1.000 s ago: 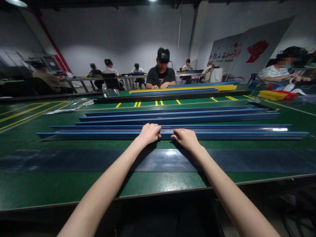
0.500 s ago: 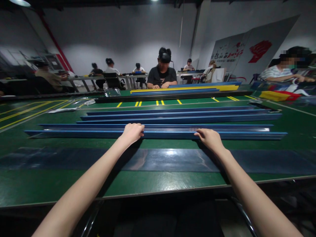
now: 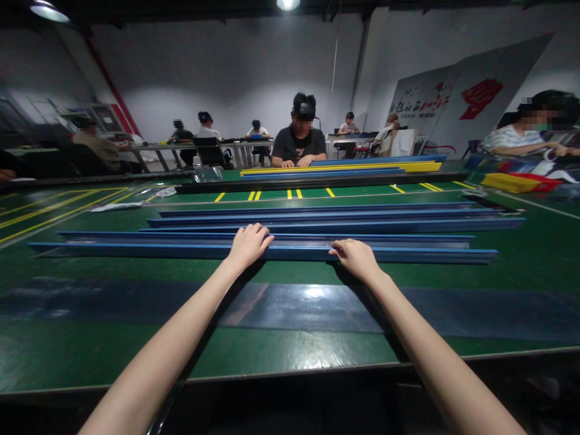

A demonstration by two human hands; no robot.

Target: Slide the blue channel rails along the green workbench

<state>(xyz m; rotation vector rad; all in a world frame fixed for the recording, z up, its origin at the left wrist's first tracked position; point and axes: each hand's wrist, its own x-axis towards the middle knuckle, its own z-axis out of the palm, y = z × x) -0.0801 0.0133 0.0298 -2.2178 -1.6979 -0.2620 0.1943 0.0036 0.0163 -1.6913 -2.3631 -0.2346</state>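
Observation:
A long blue channel strip (image 3: pixel 299 253) with raised edges lies across the green table in front of me, a clear strip (image 3: pixel 308 241) showing inside it. My left hand (image 3: pixel 249 244) lies over the channel left of the middle, fingers slightly apart and thumb out toward the right. Farther right, the fingertips of my right hand (image 3: pixel 356 257) are closed on the channel's near edge. Between the channel and the table's front edge, a wide clear plastic sheet (image 3: pixel 308 308) lies flat.
More blue channels (image 3: pixel 408 223) lie just behind. Beyond them are a black strip (image 3: pixel 317 180) and yellow strips (image 3: pixel 362 168). A co-worker (image 3: pixel 299 142) sits opposite. Yellow and red trays (image 3: pixel 512 181) stand at right, near another person (image 3: pixel 521 139).
The near blue channel has slid left, and my right hand has moved left with it. My left hand stays at nearly the same place, its fingers now looser. The view has tilted slightly up.

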